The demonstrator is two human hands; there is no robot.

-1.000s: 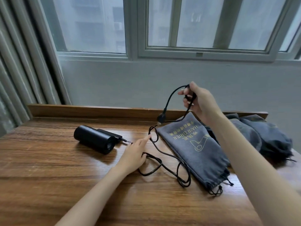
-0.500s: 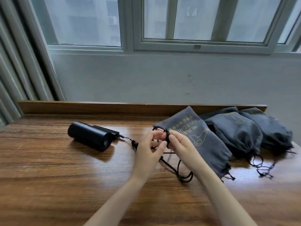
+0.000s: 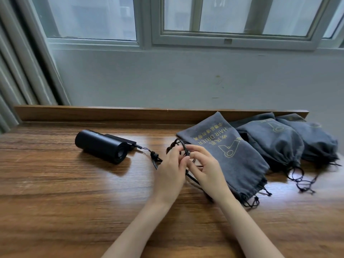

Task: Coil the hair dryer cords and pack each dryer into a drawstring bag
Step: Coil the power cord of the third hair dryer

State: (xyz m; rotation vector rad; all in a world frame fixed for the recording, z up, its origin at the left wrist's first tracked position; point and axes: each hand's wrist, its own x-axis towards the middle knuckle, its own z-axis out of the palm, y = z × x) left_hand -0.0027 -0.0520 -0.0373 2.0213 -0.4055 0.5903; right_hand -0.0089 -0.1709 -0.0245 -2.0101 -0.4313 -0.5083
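A black hair dryer (image 3: 104,146) lies on its side on the wooden table (image 3: 55,192), left of centre. Its black cord (image 3: 153,156) runs right from the handle to my hands. My left hand (image 3: 172,170) and my right hand (image 3: 204,167) meet over the table's middle, both pinching loops of the cord between fingers and thumbs. More cord trails under my right wrist. An empty flat grey drawstring bag (image 3: 229,151) with gold print lies just right of my hands, mouth toward me.
Two filled grey drawstring bags (image 3: 275,142) (image 3: 316,144) sit at the right back of the table, strings loose in front. A raised wooden ledge (image 3: 111,113) runs along the back under a window wall. Curtains (image 3: 22,75) hang at the left.
My right hand came down from holding the cord high in the air and joined my left hand at the table, where both now gather the cord into loops.
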